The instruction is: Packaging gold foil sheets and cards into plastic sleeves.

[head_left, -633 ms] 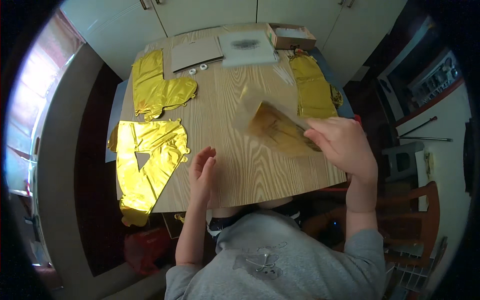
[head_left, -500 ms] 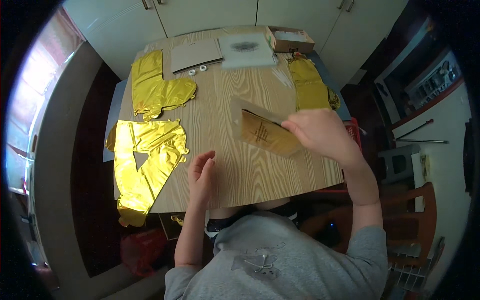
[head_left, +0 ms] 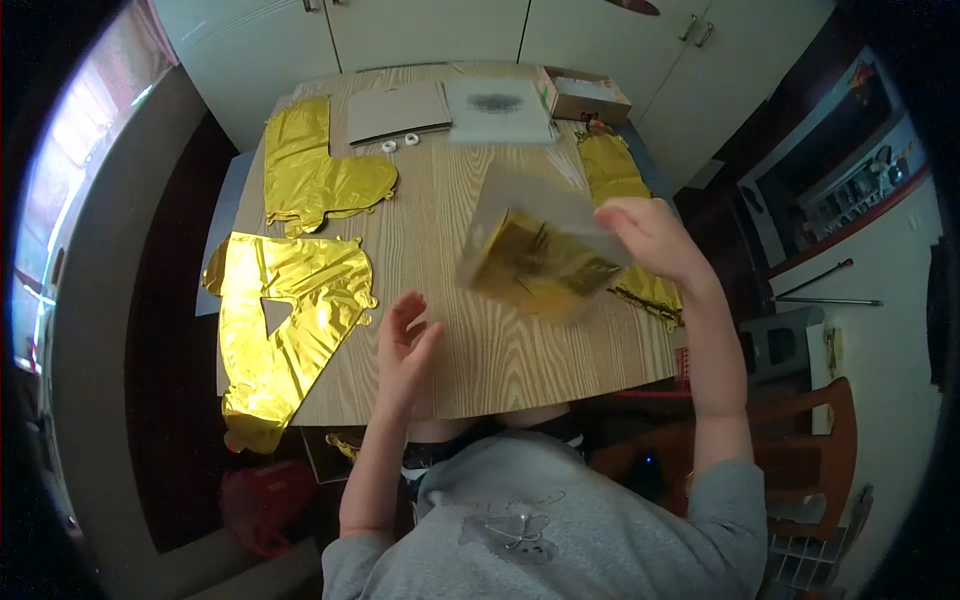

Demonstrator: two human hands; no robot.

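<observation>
Gently: keep the pouch pinched at its corner, with the free hand ready below

Right now the right hand is clamped, thumb against fingers, on the right-hand edge of a clear pouch. The pouch hangs tilted above the tabletop, and a folded piece of gold foil shows through its film, toward the lower part. The left hand holds nothing: its fingers are loosely curled, the thumb stands apart from them, and it waits near the front edge, well apart from the pouch.

One hand on one edge seems a loose way to steer something so limp; the far side is likely to swing and the contents to slide. A second pinch from the left hand, on the opposite edge, should steady it. Best to grip the film alone rather than squeeze through to the foil, which probably creases easily. Slow, level movement should also keep the pouch from flapping.

Mind the neighbours. To the left lie a boot-shaped gold foil piece and, nearer the body, another gold foil piece with a triangular gap; more gold foil lies on the right, partly behind the right hand. A wide sweep either way could drag or ruffle them.
</observation>
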